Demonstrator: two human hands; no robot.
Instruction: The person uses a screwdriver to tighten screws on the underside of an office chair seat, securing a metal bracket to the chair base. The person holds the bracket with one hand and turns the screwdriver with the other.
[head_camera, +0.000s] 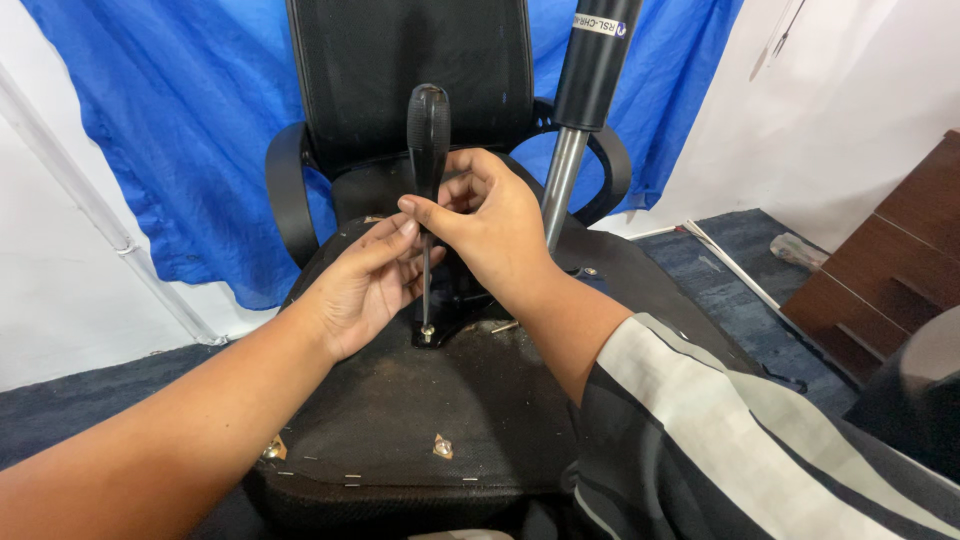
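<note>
Two hands meet over the upturned underside of an office chair, and both are on one tool. The right hand pinches the screwdriver just below its black handle, fingers curled snug around the top of the shaft, thumb pressed in from the near side. The left hand comes in from the other side, its fingers laid along the thin metal shaft, lightly closed on it and steadying it.

The screwdriver stands upright, handle at the top, tip down on a screw set in the black bracket at the middle of the seat base. Just right of the hands the gas lift cylinder rises from the base, silver rod below, fat black tube above, leaning slightly to the right. The right forearm wears a striped sleeve, black and pale bands.

The chair's black backrest and curved armrests sit behind the hands. A blue tarp hangs across the wall beyond. Along the near edge of the seat base, small metal clips and staples show against the dusty black covering. A brown wooden cabinet stands off to the right on the dark carpet.
</note>
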